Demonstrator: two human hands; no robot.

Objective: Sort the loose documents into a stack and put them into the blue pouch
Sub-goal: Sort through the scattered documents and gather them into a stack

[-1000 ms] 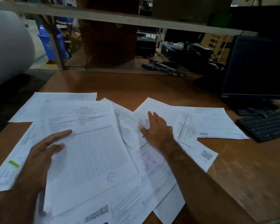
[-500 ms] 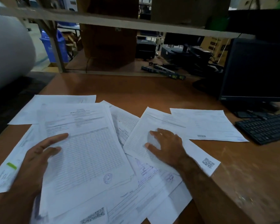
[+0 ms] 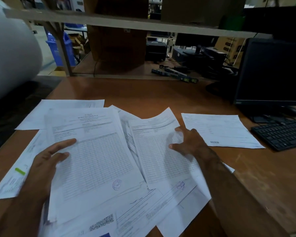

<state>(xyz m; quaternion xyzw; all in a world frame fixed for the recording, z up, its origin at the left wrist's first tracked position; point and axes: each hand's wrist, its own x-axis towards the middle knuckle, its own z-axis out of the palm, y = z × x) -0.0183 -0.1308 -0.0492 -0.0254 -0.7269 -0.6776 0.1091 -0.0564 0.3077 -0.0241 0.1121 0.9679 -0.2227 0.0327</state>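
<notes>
Head view: papers (image 3: 96, 161) spread loose and overlapping over the brown surface (image 3: 161, 93), mid-frame to lower edge. Left hand (image 3: 46, 161) at lower left, thumb laid over the top of a gridded sheet (image 3: 92, 151), fingers (image 3: 58, 153) apparently under its left edge, so grasping it. Right hand (image 3: 190, 142) at centre right, fingers bent and spread on a second gridded sheet (image 3: 161, 151), its far edge lifted and curled; pinched or merely pressed, cannot tell. One sheet (image 3: 217, 130) lying apart at right, near the keyboard (image 3: 284, 134) and below the dark monitor (image 3: 272, 71). More sheets at upper left (image 3: 61, 113) and along the left edge (image 3: 19, 171), one with a green tag. Small blue patch (image 3: 102, 235) at the bottom edge under the papers, possibly the pouch, too little showing to be sure. Judged early in the sorting: no squared stack yet, just a couple of sheets being drawn together. Left to do: gathering every outlying sheet, aligning the edges, then sliding the stack into the pouch.
</notes>
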